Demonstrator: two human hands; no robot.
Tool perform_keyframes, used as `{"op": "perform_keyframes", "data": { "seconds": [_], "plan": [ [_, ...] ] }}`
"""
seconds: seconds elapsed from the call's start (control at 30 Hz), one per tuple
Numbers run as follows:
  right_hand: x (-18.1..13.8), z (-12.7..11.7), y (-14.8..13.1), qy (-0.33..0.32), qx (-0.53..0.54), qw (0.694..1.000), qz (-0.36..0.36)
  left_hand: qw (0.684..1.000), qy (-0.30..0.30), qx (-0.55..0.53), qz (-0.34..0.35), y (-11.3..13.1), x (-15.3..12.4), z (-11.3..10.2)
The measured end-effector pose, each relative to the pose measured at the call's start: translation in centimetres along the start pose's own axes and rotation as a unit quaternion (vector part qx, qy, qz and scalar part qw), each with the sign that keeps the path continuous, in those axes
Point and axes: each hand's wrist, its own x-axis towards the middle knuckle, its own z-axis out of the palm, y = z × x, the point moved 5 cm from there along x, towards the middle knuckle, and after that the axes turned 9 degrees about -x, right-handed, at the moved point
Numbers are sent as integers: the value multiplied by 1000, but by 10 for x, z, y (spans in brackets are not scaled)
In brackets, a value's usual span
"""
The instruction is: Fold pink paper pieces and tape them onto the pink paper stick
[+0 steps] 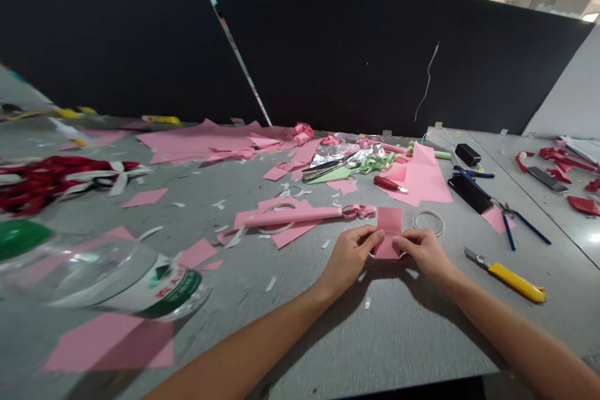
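Between my two hands is a small pink paper rectangle (389, 222), with a crease across its middle. My left hand (350, 256) pinches its left edge between thumb and fingers. On the opposite edge, my right hand (425, 253) grips it the same way. A thin white edge shows beneath the paper near both sets of fingertips; what it belongs to I cannot make out. Just behind my right hand lies a pale ring (428, 222). To the left of the paper, a rolled pink paper tube (295, 217) with a curled end rests on pink sheets.
A yellow utility knife (515, 281) lies at right, blade out. Behind it are blue-handled pliers (510, 219) and a black phone (470, 194). A clear plastic bottle (117, 269) lies at left. Farther back are a red-handled tool (389, 184) and silver foil (335, 153). A black panel (328, 44) borders the table.
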Motion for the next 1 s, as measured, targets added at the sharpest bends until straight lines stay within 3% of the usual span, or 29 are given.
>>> {"op": "perform_keyframes", "data": {
  "seconds": [0.1,0.33,0.6,0.8,1.0],
  "plan": [
    [0,0,1,9,4,1000,2,1000,1,1,-1,-1,1,0],
    [-2,8,6,-44,40,997,52,1000,22,-1,6,-1,0,-4],
    [-2,6,5,-53,17,998,35,1000,14,7,8,1,2,-3],
    [4,-6,6,2,7,1000,21,996,-84,34,-1,1,3,4],
    [7,-13,11,43,38,997,44,999,-45,5,-11,-3,6,0]
  ]
}}
